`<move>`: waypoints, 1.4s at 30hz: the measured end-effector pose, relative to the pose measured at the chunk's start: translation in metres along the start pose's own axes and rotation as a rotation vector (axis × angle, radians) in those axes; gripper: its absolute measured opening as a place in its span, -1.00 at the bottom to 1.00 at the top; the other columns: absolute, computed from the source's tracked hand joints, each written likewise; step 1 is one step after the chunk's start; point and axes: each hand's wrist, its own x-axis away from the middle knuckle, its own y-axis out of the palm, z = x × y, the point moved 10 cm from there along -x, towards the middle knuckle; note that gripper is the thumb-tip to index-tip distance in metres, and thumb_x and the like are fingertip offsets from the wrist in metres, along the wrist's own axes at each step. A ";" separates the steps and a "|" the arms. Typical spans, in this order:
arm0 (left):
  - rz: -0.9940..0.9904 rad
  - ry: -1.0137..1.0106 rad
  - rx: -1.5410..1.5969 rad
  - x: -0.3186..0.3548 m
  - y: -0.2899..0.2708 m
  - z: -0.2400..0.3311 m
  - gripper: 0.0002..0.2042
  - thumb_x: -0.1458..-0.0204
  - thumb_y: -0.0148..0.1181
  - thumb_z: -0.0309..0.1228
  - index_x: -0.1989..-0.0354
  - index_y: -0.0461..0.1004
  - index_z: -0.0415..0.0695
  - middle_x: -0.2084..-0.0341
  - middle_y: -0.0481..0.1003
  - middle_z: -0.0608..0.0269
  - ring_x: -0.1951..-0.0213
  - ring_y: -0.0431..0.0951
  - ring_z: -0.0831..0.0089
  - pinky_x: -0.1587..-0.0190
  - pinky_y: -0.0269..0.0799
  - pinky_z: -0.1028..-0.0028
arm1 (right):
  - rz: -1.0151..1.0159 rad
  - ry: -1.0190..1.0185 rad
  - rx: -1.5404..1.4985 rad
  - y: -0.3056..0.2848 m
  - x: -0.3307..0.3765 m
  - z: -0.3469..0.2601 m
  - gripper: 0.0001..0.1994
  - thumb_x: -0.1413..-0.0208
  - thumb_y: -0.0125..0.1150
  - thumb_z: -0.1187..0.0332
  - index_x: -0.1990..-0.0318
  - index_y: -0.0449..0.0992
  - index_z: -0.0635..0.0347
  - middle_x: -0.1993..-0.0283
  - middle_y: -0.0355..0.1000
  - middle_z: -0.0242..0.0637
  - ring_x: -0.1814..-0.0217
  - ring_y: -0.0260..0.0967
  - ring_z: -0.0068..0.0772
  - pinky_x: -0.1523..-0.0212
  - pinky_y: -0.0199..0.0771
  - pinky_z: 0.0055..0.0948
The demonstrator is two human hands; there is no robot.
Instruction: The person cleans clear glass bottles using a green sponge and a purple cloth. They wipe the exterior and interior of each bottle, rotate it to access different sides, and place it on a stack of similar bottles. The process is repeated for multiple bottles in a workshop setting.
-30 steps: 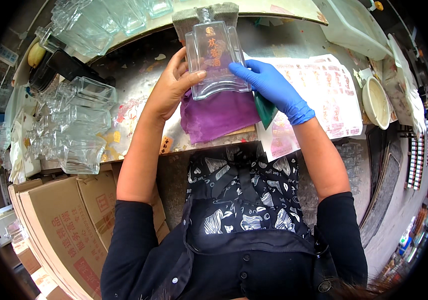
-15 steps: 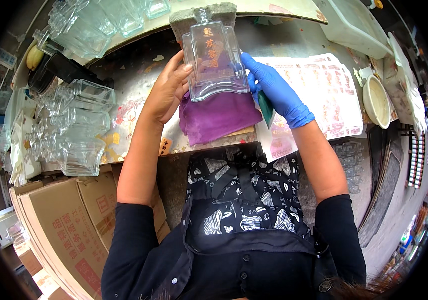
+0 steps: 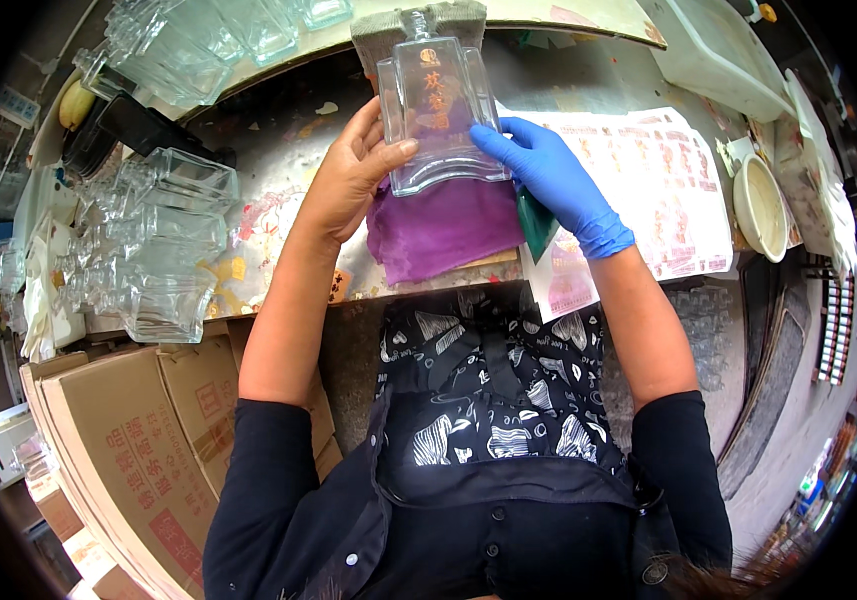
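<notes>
Head view shows your bare left hand [image 3: 353, 175] and gloved right hand [image 3: 548, 175] clamped on the glass bottle [image 3: 440, 110], lifted above the purple cloth [image 3: 443, 230]; smooth glass could slip and crack on the bench [image 3: 288, 190]

The clear glass bottle [image 3: 438, 110] is covering the upper part of the purple cloth [image 3: 443, 228], and it is hiding the thumb side of the left hand [image 3: 353, 170] where the palm is pressing against the glass. The blue-gloved right hand [image 3: 548, 180] is masking most of a dark green object [image 3: 536, 222], so its shape is staying unclear. The orange marking on the bottle is reading too small to make out. The empty glass bottles [image 3: 153, 250] at the left are blurring into 1 mass near the rim, so counting them is failing. The cardboard boxes [image 3: 138, 440] are running out of view at the lower left.
</notes>
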 end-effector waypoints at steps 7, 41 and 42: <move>0.003 -0.007 -0.016 0.000 0.000 -0.001 -0.22 0.00 0.28 -0.43 -0.34 -0.05 -0.35 -0.20 0.24 -0.05 -0.21 0.31 0.27 -0.23 0.24 0.37 | -0.018 0.012 0.011 0.000 -0.001 0.003 -0.42 -0.05 0.22 -0.12 0.17 0.54 0.36 0.32 0.49 -0.26 0.25 0.38 -0.52 0.16 0.38 -0.50; 0.027 0.015 -0.005 0.000 0.002 0.001 -0.20 0.05 0.28 -0.46 -0.34 -0.06 -0.35 -0.21 0.23 -0.08 -0.24 0.27 0.23 -0.25 0.22 0.34 | 0.011 -0.419 -0.213 -0.037 0.023 -0.084 -0.67 -0.06 0.25 0.46 0.00 0.44 0.32 0.14 0.47 -0.34 0.13 0.39 -0.59 0.09 0.43 -0.56; 0.021 0.017 0.007 0.000 0.002 0.000 -0.20 0.05 0.27 -0.48 -0.34 -0.07 -0.35 -0.20 0.23 -0.09 -0.24 0.27 0.23 -0.24 0.22 0.34 | 0.028 -0.481 -0.164 -0.038 0.018 -0.092 -0.69 -0.07 0.26 0.44 0.02 0.47 0.30 0.18 0.49 -0.37 0.16 0.39 -0.61 0.11 0.43 -0.58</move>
